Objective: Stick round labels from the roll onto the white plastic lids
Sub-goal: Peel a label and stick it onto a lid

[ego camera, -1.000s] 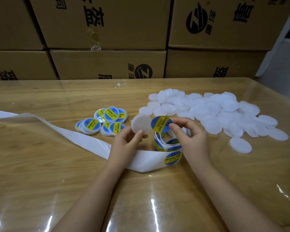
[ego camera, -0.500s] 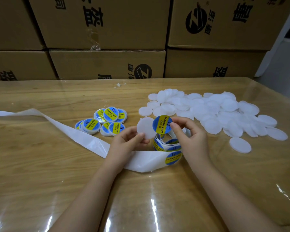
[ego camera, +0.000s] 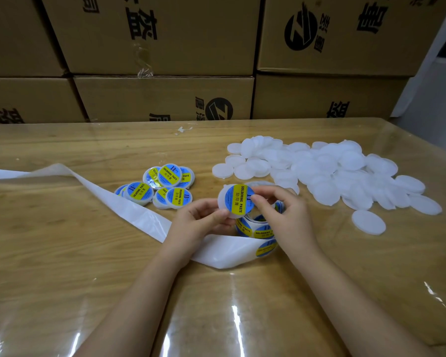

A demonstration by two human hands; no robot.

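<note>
Round label (ego camera: 238, 199), blue w/ yellow band reading SOLDERING PASTE, lies on the face of a white plastic lid (ego camera: 221, 202) held up just above the table (ego camera: 62, 253), centre of view, btwn both hands. Left hand (ego camera: 201, 220) has a narrow grip on the lid's lower-left rim, thumb in front, fingers curled behind. Right hand (ego camera: 283, 215) also in a tight grip: thumb tip presses the round label at its right edge, other fingers curled behind the lid. Can't tell if the label is fully stuck flat. Label roll (ego camera: 255, 229) stands on the table right under the hands, partly hidden by them, more blue/yellow labels showing on its outer turns. Empty white backing strip (ego camera: 129, 210) runs from the roll, under the left wrist, and off to the left edge. Labelled lids (ego camera: 165, 186) sit in a small overlapping cluster left of the held lid, near but apart. Plain lids (ego camera: 332, 173) are heaped to the right & behind, w/ one single lid (ego camera: 368, 222) lying alone at the heap's near edge. Table is wood-look under a glossy clear cover; stacked cardboard boxes (ego camera: 165, 34) w/ black print fill the back.
</note>
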